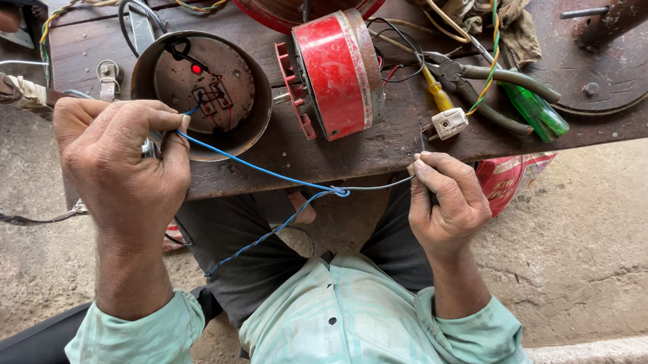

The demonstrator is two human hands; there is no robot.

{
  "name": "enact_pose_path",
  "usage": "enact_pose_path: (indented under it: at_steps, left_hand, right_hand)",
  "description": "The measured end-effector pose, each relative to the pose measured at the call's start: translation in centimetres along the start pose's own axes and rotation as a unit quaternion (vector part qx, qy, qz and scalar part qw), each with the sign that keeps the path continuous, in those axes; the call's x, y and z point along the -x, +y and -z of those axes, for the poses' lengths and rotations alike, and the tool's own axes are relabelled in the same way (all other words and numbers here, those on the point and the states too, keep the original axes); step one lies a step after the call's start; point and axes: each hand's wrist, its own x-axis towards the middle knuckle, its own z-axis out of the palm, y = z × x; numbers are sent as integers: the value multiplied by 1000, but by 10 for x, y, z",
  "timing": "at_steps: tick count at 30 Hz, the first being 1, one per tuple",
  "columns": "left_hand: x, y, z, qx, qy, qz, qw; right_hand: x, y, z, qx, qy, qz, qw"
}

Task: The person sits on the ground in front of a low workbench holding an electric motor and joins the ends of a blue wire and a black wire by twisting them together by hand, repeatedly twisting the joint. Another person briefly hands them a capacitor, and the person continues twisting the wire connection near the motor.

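Two hands, left [121,168] and right [447,203], on one blue wire [258,170].

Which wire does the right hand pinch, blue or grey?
The thin grey wire: the right hand pinches its end, while the blue insulated wire runs to the left hand.

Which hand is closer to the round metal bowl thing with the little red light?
The left hand. It sits against the round metal housing at its lower left rim, pinching the blue wire. The right hand is off to the housing's right, past the red motor.
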Motion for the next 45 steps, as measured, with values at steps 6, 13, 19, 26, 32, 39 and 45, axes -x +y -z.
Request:
enact_pose_path:
  at_steps: [6,13,19,26,32,39,45]
  left_hand:
    - [-5,5,0,-4,1,6,1000]
    - [-7,1,3,21,14,18,1000]
    - [-5,-2,1,20,8,28,999]
    - [-3,-4,1,9,15,32,999]
    - [-2,-6,-1,3,12,37,999]
    - [-3,-5,-2,-8,8,33,999]
    - [-4,-1,0,-14,12,11,1000]
  right_hand:
    - [1,0,1,15,-4,-18,1000]
    - [3,-2,-2,3,-15,-25,1000]
    - [5,0,-3,17,-14,-19,1000]
    - [4,-1,-5,21,-15,-16,1000]
    - [5,-1,-6,16,-15,-20,1000]
    - [2,-2,-6,15,-17,-25,999]
    - [-1,-4,-1,3,-17,-19,1000]
